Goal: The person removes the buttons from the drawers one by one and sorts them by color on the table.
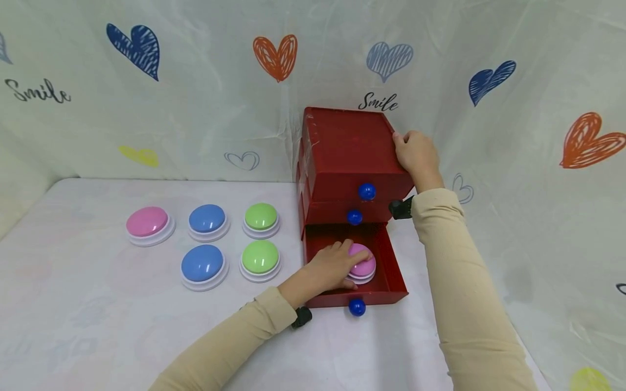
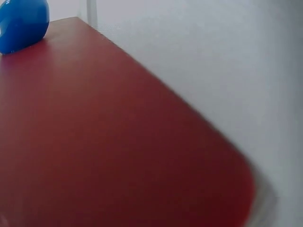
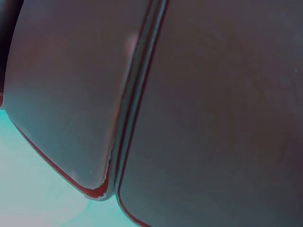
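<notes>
A red drawer cabinet [image 1: 352, 141] stands on the table with its bottom drawer [image 1: 396, 266] pulled out. Inside that drawer is a pink dome push button [image 1: 363, 264] on a white base. My left hand [image 1: 330, 267] reaches over the drawer's left side and grips the button, thumb near the front and fingers across the dome. At the cabinet's upper right edge, my right hand [image 1: 418, 155] holds on with the thumb at the top; its other fingers are mostly hidden. The left wrist view shows the drawer front [image 2: 104, 132] and its blue knob [image 2: 23, 23].
To the left on the white table are another pink button [image 1: 146, 221], blue buttons [image 1: 206, 219] [image 1: 202, 263] and green buttons [image 1: 261, 216] [image 1: 260, 257]. Both upper drawers, with blue knobs [image 1: 367, 191] [image 1: 354, 217], are closed. A heart-printed curtain [image 1: 195, 108] hangs close behind.
</notes>
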### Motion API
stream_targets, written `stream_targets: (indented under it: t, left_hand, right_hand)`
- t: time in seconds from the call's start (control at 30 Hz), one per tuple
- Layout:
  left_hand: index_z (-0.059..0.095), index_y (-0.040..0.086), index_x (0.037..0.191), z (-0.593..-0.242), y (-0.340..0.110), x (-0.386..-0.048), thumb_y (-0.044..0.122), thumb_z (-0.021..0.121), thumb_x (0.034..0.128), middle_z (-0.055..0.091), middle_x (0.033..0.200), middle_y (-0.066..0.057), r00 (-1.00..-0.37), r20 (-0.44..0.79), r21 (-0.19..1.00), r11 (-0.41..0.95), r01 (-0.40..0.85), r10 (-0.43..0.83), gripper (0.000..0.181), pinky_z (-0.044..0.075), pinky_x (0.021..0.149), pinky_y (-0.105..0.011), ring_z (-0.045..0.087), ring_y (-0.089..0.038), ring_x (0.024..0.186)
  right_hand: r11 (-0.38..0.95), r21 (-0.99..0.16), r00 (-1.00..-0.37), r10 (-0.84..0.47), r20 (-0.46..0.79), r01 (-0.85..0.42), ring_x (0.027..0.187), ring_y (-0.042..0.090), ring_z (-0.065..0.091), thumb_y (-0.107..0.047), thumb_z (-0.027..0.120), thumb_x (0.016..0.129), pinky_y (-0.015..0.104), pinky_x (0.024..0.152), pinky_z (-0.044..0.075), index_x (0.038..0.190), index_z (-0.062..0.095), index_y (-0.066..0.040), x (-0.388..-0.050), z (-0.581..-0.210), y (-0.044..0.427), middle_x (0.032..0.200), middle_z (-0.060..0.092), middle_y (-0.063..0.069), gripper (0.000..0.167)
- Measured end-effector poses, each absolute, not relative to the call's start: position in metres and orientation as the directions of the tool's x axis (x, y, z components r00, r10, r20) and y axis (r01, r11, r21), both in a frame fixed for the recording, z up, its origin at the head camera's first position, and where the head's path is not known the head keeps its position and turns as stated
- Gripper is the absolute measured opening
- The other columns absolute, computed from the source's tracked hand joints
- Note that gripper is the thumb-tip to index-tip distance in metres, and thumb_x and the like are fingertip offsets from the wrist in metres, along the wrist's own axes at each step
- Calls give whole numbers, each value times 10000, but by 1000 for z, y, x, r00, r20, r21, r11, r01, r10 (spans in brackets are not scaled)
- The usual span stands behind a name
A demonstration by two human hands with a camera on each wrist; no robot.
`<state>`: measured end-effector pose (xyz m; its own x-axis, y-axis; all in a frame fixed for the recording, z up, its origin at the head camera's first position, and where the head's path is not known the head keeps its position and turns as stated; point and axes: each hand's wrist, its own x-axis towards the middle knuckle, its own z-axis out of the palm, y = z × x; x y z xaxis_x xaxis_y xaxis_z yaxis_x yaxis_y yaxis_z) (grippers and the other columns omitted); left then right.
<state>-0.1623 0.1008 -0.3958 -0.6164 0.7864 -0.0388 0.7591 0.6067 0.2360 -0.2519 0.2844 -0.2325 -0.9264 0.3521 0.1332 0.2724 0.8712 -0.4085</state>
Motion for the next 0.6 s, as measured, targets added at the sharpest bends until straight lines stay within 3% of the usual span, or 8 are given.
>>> stream_targets:
  t: [0.43,0.6]
  left_hand:
    - [355,300,1338,-394,102,-161,444,709,770,448,1254,-114,-611,-24,176,605,777,791,684,535,827,-297,492,-230,1114]
    - [348,316,1367,-388,96,-159,458,704,774,453,1254,-104,-623,9,235,604,762,782,706,538,820,-292,489,-219,1113]
  right_hand:
    - [885,-392,-929,335,158,253,771,278,505,-406,315,991,329,596,374,955,541,-6,-250,-230,285,853,526,147,462]
    - [888,-386,-930,333,160,251,788,289,517,-405,315,991,345,615,392,978,556,5,-250,-230,284,887,549,164,475]
